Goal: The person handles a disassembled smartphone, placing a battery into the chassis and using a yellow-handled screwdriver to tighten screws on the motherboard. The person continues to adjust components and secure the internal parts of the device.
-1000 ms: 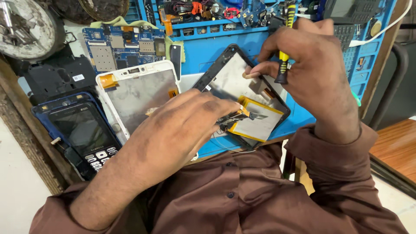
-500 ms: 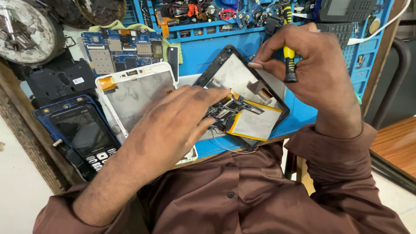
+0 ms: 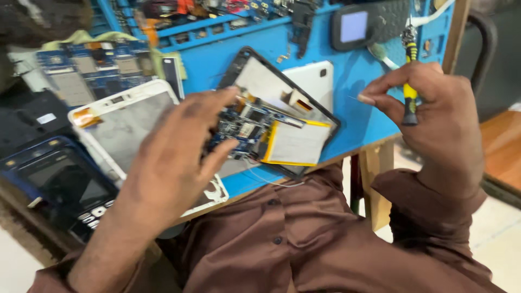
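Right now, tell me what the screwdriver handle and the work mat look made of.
Screwdriver handle: looks like hard plastic, yellow with black bands, slightly glossy. Work mat: probably silicone or rubber, matte blue, with moulded compartments along its far edge; the look alone cannot settle which.

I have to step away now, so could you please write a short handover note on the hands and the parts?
Left hand: fingers on the blue circuit board in the opened tablet, steadying it.
Right hand: lifted off to the right, gripping a yellow-and-black screwdriver.
Tablet lies on the blue mat, back off, battery exposed.
Done: case opened.
Left: board and battery sit in the frame, not taken out.
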